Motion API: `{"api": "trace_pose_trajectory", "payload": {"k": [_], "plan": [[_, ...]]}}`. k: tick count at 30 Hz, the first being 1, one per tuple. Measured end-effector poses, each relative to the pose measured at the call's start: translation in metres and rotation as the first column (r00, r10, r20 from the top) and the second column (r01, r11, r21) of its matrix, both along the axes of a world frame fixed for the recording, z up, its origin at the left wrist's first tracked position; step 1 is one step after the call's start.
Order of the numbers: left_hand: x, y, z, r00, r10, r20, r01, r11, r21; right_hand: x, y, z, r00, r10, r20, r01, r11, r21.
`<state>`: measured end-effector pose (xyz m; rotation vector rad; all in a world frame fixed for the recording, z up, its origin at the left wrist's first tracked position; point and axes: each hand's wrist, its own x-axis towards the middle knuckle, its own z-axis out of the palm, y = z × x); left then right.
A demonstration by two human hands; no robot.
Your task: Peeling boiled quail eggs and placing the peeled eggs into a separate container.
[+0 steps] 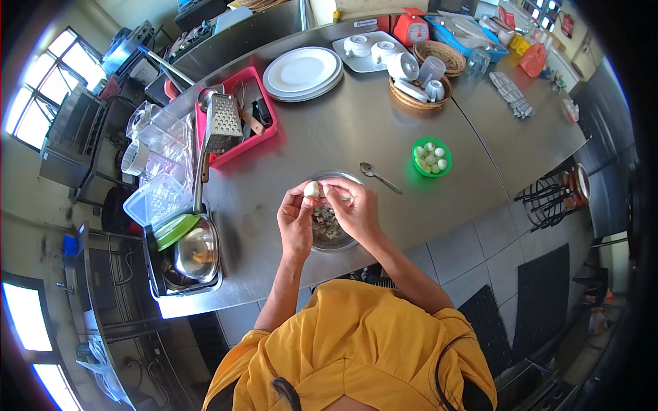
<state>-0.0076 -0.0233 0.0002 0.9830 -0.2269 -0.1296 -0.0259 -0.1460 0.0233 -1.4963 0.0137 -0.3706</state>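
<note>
A small pale egg [312, 190], apparently a quail egg, is pinched between the thumb and fingers of my left hand [294, 221]. My right hand [355, 205] is close against its right side, thumb and fingertips together; whether they grip a bit of shell cannot be made out. Both hands are above a round bowl [335, 248] with broken, speckled eggshells [327, 224] inside, and they hide part of it. To the right, a metal spoon [380, 178] rests on the steel table. Farther right stands a green bowl [435, 174] with several smooth white eggs [431, 155].
At left, a pink bin [241, 152] holds utensils and a box grater [224, 123]. Below it, a tray [218, 282] carries metal bowls. Stacked white plates [303, 69], a basket of cups [419, 104] and a red scale [413, 31] line the back of the steel table [318, 138].
</note>
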Motion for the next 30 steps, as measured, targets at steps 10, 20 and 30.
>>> {"api": "trace_pose_trajectory", "payload": {"k": [10,20,30], "plan": [[-0.005,-0.004,0.000,0.998,0.059,0.008,-0.060,0.997,0.050,0.000,-0.002,0.001,1.000,-0.019,0.013,0.019,1.000,-0.011],[-0.008,-0.006,0.003,0.997,0.064,0.037,-0.067,0.993,0.101,-0.002,-0.005,0.008,0.998,-0.035,0.052,0.037,0.998,-0.053],[-0.009,-0.006,0.000,0.989,0.122,0.086,-0.136,0.974,0.180,-0.003,0.000,0.007,0.985,-0.079,0.151,0.101,0.984,-0.145]]}}
